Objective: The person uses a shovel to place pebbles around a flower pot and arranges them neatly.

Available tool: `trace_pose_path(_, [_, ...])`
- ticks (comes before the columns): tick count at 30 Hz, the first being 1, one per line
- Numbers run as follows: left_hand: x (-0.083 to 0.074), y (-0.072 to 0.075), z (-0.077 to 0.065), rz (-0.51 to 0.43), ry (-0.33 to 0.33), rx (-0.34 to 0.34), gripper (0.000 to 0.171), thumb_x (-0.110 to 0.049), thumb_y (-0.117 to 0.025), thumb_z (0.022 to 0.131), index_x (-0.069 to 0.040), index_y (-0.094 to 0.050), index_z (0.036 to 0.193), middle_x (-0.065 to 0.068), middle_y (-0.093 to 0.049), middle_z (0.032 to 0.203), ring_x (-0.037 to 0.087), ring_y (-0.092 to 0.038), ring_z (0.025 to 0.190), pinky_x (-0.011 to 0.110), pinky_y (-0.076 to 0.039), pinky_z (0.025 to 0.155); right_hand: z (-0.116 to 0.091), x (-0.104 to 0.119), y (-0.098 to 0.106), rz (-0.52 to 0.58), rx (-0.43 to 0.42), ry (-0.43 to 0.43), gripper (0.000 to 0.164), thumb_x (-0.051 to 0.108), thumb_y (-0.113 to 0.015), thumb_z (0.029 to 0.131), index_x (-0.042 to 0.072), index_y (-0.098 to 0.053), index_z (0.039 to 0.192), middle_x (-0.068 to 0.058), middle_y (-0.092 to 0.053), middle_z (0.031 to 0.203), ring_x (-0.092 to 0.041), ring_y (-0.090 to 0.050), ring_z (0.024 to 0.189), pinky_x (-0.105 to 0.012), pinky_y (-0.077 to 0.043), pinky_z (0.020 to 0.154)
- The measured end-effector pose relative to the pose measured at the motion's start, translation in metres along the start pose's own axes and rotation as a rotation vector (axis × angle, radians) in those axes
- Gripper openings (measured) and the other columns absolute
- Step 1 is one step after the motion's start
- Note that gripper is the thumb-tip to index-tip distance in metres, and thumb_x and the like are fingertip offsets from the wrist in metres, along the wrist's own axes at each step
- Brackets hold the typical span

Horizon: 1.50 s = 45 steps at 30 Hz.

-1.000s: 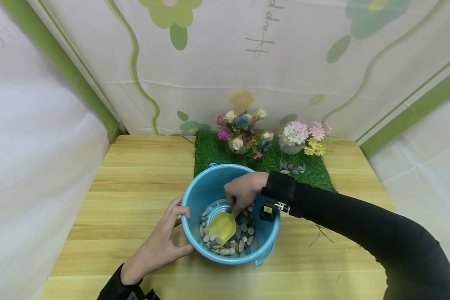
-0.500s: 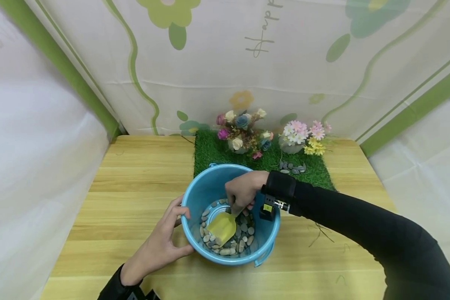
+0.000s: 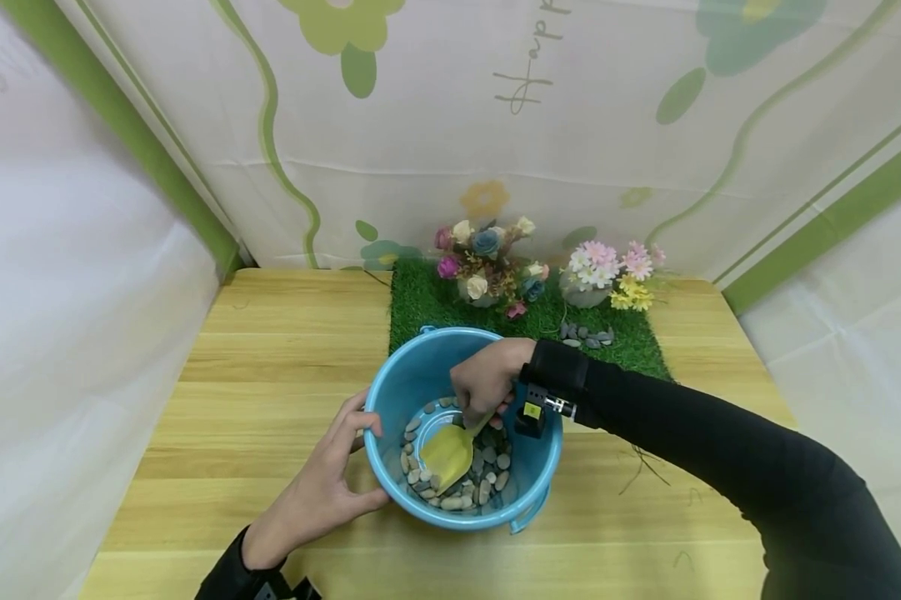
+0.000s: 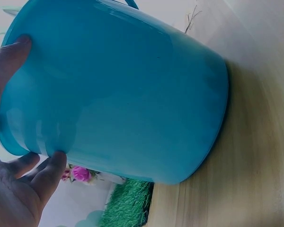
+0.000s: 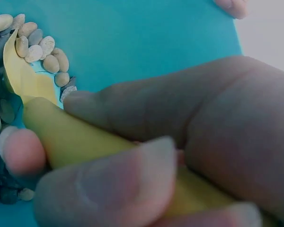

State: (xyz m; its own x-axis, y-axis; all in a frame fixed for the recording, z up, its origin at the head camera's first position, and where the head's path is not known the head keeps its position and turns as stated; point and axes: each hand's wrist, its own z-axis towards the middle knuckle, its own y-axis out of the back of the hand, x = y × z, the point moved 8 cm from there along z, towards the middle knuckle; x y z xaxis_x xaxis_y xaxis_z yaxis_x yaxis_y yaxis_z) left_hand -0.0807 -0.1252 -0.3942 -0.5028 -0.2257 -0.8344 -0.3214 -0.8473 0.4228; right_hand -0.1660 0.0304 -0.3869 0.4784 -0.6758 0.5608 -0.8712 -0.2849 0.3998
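I have the right hand [image 3: 483, 379] wrapped round the handle of the scoop [image 3: 447, 454], down inside the bucket [image 3: 418, 371], its blade among the pebbles [image 3: 453, 503] at the bottom. From my end I see the left hand [image 3: 326, 479] gripping the bucket's left rim. The bucket stands on the counter [image 3: 270, 400]; beyond it, turf [image 3: 423, 300] carries flowers [image 3: 488, 250] and grey stones [image 3: 588, 337].

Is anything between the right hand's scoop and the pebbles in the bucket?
Nothing visible. The right hand grips the yellow scoop, its tip at the pebbles inside the blue bucket. The left hand holds the rim, out of that path.
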Motion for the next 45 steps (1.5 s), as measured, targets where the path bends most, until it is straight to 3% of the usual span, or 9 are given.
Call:
trace_pose_path(10, [0.0000,-0.0007,0.0002,0.001,-0.004,-0.003,0.067,-0.001,-0.089,0.074,-0.010,-0.040,0.119,0.017,-0.029,0.156,0.045,-0.039,0.136,0.050,-0.056,0.092,-0.0006,0.0012,0.0011,-0.011,0.003,0.029,0.051,0.012,-0.062,0.102,0.013,-0.050,0.053,-0.011,-0.063,0.062,-0.010,-0.041,0.045,-0.023,-0.032,0.045])
trace_pose_path(15, [0.0002,-0.0001,0.0001,0.003,-0.007,-0.008,0.065,-0.004,-0.090,0.075,-0.009,-0.041,0.118,0.017,-0.029,0.156,0.046,-0.040,0.135,0.053,-0.056,0.090,-0.0010,0.0035,0.0023,-0.060,-0.038,0.043,0.042,0.013,-0.064,0.102,0.009,-0.066,0.060,-0.005,-0.064,0.060,-0.010,-0.046,0.046,-0.022,-0.035,0.047])
trace_pose_path(18, [0.0005,0.0008,0.0002,0.004,-0.004,-0.008,0.064,-0.009,-0.090,0.078,-0.010,-0.041,0.119,0.016,-0.029,0.157,0.046,-0.040,0.135,0.053,-0.056,0.090,-0.0009,0.0053,0.0035,-0.117,-0.088,0.020,0.034,0.014,-0.066,0.100,0.011,-0.074,0.067,-0.004,-0.066,0.060,-0.010,-0.049,0.046,-0.021,-0.038,0.048])
trace_pose_path(23, [0.0012,0.0009,-0.0003,0.003,0.004,-0.007,0.064,-0.010,-0.089,0.078,-0.010,-0.040,0.119,0.015,-0.029,0.157,0.045,-0.040,0.135,0.052,-0.056,0.091,-0.0018,0.0082,0.0028,-0.158,-0.148,-0.046,0.032,0.014,-0.068,0.100,0.014,-0.075,0.069,-0.004,-0.066,0.061,-0.010,-0.053,0.049,-0.021,-0.040,0.048])
trace_pose_path(30, [0.0014,-0.0001,-0.0004,0.001,0.011,-0.005,0.064,-0.008,-0.090,0.078,-0.011,-0.041,0.119,0.015,-0.028,0.157,0.045,-0.039,0.136,0.048,-0.056,0.092,-0.0055,0.0060,0.0014,-0.091,-0.209,-0.093,0.040,0.012,-0.065,0.101,0.007,-0.066,0.061,-0.004,-0.060,0.055,-0.013,-0.046,0.047,-0.026,-0.030,0.046])
trace_pose_path(37, [0.0017,-0.0003,0.0000,-0.002,0.009,-0.008,0.066,-0.004,-0.090,0.076,-0.012,-0.041,0.119,0.015,-0.028,0.157,0.045,-0.039,0.136,0.048,-0.056,0.092,-0.0025,0.0027,0.0016,-0.042,-0.133,-0.017,0.041,0.012,-0.064,0.102,0.003,-0.062,0.061,-0.017,-0.064,0.064,-0.012,-0.040,0.045,-0.025,-0.029,0.046])
trace_pose_path(45, [-0.0001,0.0002,0.0002,-0.005,0.031,-0.007,0.067,-0.004,-0.090,0.076,-0.014,-0.040,0.119,0.013,-0.027,0.159,0.044,-0.038,0.137,0.049,-0.055,0.093,0.0008,0.0020,0.0015,-0.064,-0.060,0.045,0.039,0.013,-0.063,0.102,0.001,-0.066,0.066,-0.010,-0.062,0.061,-0.011,-0.041,0.046,-0.023,-0.030,0.048])
